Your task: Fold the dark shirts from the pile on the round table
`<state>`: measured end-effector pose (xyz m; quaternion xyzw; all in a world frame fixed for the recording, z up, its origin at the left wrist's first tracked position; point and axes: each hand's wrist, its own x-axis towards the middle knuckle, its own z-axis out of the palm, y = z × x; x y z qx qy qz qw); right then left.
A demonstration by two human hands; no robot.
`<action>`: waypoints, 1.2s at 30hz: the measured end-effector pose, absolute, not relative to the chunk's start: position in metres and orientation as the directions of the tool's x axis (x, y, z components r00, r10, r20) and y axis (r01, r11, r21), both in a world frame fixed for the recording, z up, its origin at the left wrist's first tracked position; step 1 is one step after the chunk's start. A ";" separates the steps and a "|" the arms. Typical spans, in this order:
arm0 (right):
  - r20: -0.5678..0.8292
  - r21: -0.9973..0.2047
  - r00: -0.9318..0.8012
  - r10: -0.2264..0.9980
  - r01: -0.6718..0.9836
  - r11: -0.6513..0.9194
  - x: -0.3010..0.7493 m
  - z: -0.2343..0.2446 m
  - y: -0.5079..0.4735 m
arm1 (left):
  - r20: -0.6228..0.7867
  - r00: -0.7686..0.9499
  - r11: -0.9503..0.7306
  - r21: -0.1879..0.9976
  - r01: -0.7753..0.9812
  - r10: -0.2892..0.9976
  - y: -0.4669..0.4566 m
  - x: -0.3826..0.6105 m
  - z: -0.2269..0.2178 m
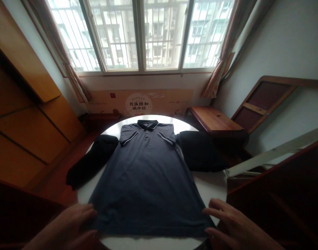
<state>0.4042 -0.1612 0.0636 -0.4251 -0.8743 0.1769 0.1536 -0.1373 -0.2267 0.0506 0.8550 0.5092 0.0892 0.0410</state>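
Both grips were open, the left hand (67,222) and right hand (234,222) lying with spread fingers at the near hem of a dark polo shirt (145,177), spread flat, collar far, on a round white bench (213,187), between a black cloth bundle (95,159) and another (200,151).

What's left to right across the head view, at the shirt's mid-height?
wooden cabinet → black folded garment → navy polo shirt → second black garment → pale wooden plank
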 end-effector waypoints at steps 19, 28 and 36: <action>-0.003 -0.142 -0.272 0.962 0.953 0.269 0.233 0.052 0.034 | 0.027 0.479 -0.476 0.167 0.863 0.878 -0.043 -0.040 0.005; -0.006 -0.127 -0.313 0.950 0.942 0.310 0.218 0.051 0.036 | 0.042 0.546 -0.544 0.177 0.820 0.837 -0.092 -0.051 0.012; 0.097 -0.189 -0.679 0.728 0.706 0.683 0.249 0.068 -0.047 | 0.152 0.721 -0.736 0.165 0.656 0.676 -0.182 -0.049 0.027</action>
